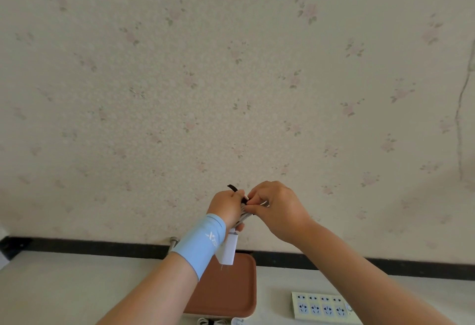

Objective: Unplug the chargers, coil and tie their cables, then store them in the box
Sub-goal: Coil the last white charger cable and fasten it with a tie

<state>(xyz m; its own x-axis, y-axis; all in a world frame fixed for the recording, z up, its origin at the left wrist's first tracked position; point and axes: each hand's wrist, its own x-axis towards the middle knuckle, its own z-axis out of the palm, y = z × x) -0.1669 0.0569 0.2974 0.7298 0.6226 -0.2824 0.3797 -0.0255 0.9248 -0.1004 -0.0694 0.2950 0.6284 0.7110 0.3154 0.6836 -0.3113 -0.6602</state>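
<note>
My left hand (226, 206) grips a coiled white cable bundle (244, 215), raised in front of the wall. A white charger plug (228, 250) hangs from the bundle below that hand. A black tie strap (235, 190) sticks up from the bundle between my hands. My right hand (276, 206) pinches the strap and the coil from the right side. Below on the table lies the box with a brown lid (231, 288). Part of another white coiled cable with a black tie (209, 321) shows at the bottom edge.
A white power strip (321, 305) with several sockets lies on the table to the right of the box. A metal post (173, 243) stands behind the box by the wall. A dark strip (77, 246) runs along the wall's base.
</note>
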